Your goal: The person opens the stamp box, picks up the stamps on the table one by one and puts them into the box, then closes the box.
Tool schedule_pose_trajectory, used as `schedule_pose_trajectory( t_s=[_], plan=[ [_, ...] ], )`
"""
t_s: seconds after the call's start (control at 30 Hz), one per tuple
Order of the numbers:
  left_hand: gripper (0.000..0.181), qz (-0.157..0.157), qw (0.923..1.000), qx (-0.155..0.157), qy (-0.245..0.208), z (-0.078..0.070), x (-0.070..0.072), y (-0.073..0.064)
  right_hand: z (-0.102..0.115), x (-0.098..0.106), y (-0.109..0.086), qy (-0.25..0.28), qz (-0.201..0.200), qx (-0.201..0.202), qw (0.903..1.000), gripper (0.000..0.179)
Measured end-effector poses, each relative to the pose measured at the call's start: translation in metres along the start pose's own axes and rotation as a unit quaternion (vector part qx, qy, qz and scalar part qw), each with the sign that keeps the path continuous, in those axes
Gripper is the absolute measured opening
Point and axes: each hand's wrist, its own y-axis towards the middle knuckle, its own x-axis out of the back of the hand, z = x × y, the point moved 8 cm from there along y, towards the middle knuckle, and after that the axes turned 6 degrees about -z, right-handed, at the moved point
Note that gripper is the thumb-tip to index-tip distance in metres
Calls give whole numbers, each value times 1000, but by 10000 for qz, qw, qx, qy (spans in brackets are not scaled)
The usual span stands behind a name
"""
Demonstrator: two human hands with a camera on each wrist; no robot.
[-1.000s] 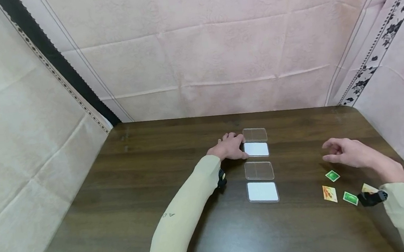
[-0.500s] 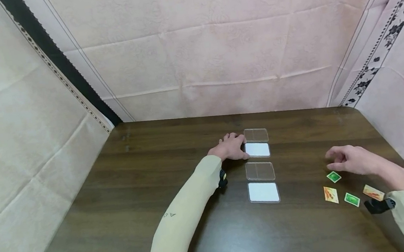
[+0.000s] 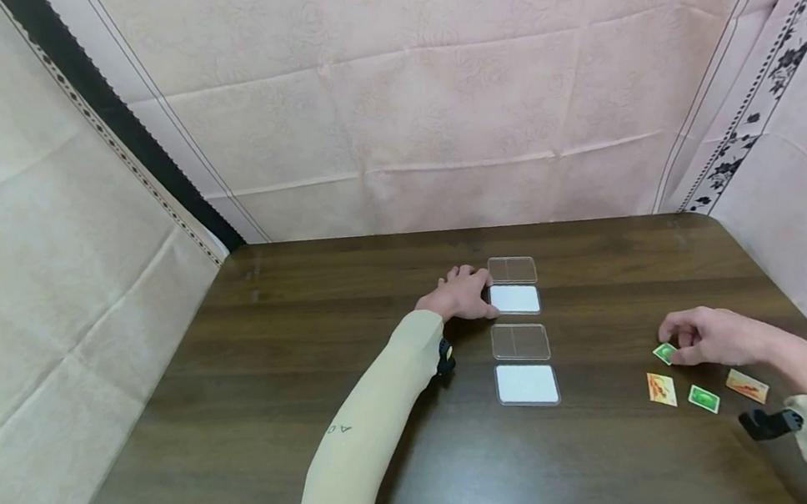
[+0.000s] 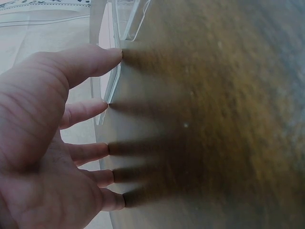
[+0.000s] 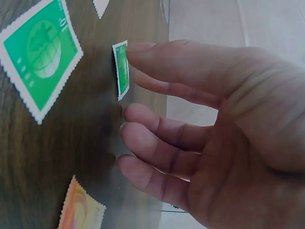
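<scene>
My left hand (image 3: 458,294) rests beside the far clear plastic case (image 3: 515,299), which lies opened flat with a white insert. In the left wrist view its thumb and index fingertip touch the edge of the case (image 4: 113,81), fingers spread. My right hand (image 3: 720,337) is over a small green postage stamp (image 3: 663,352), thumb and index finger pinching at its edges. The right wrist view shows the thumb tip against this stamp (image 5: 122,69); whether it is lifted I cannot tell. A second green stamp (image 3: 704,398) and two orange stamps, one left (image 3: 661,390) and one right (image 3: 747,385), lie nearby.
A second opened clear case (image 3: 526,385), also with a white insert, lies nearer on the dark wooden table (image 3: 245,439). Its clear half (image 3: 520,343) points away from me. Pale cloth (image 3: 434,130) hangs behind the table and along both sides.
My right hand has come down and toward me, from above the table to the far green stamp. The right orange stamp, partly covered before, shows fully. My left hand stays at the case.
</scene>
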Motion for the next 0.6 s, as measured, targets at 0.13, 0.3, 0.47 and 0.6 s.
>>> schedule_pose_trajectory(
  t_s=[0.13, 0.3, 0.47, 0.6],
  plan=[
    [53, 5, 10000, -17, -12, 0, 0, -1, -1, -2, -1, 93, 82, -70, 9999, 26],
    [53, 8, 10000, -16, 0, 0, 0, -1, 1, -3, -2, 102, 56, 9, 9999, 26],
    [54, 17, 10000, -42, 13, -1, 0, -2, 1, -4, -3, 18, -37, 69, 10000, 25],
    [54, 9, 10000, -52, 12, -1, 1, -1, 0, -4, -3, 22, -73, 113, 9999, 23]
  ],
)
